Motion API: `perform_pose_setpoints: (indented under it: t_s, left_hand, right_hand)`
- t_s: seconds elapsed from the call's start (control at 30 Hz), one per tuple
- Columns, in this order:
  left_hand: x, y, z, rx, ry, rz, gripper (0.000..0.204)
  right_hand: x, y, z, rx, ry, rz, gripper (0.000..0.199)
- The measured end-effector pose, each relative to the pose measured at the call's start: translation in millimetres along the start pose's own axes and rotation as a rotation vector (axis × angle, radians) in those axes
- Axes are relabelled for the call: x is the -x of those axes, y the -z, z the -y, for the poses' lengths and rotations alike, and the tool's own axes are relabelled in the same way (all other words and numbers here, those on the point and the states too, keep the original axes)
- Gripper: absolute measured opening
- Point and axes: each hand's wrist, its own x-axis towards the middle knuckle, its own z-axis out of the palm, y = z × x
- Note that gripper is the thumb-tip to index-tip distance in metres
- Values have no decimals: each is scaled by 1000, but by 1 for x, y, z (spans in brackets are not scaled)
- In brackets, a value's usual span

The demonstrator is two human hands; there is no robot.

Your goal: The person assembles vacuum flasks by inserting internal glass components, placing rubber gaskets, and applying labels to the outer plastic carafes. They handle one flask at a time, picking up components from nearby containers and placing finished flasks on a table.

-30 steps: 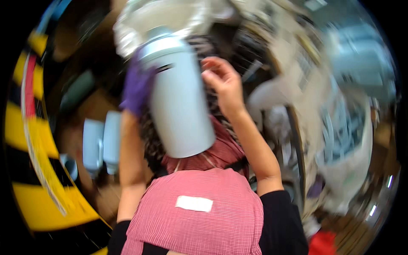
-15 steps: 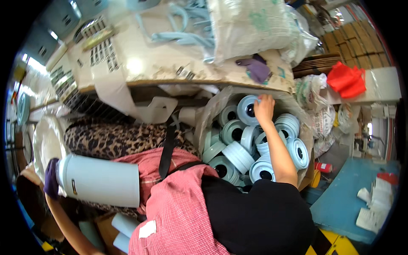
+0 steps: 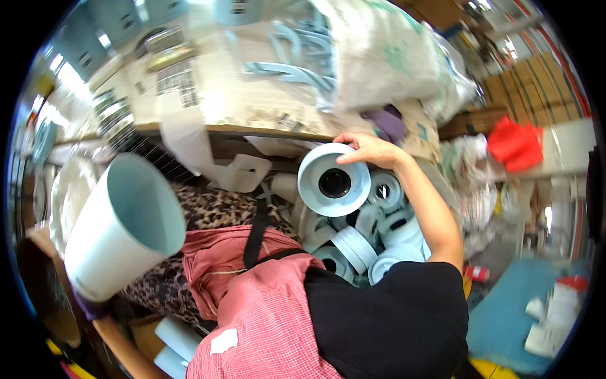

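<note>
My left hand, in a purple glove, grips the closed lower end of a light-blue cylindrical container. The container tilts with its open mouth up and toward the right; most of the fingers are behind it. In my bare right hand is a light-blue round lid-like part with a dark round centre, pinched at its upper right rim. It is held above a plastic-lined bin, where several similar light-blue round parts lie heaped.
A worktable runs along the far side, bearing light-blue curved strips, a white sack and a purple glove. Leopard-print fabric lies near my lap. At the right are a red cloth and a blue surface.
My right hand has lifted a round part out of the heap and moved it left. My left hand has swung the container from lying sideways to mouth-up.
</note>
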Motion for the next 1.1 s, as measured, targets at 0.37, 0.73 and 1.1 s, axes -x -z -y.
perform_pose_setpoints:
  t_s: [0.37,0.73,1.1]
  left_hand:
    - [156,-176,-24,208,-76,11,49]
    - [155,-197,-71,-619,-503,-237,31]
    - [173,-109,-236,-826,-1084,-617,43]
  right_hand:
    - [-67,-168,189,277,1522,-752,64]
    - [-63,-189,189,365,1569,-687,58]
    - [-173,-257,172,-807,523,70,57]
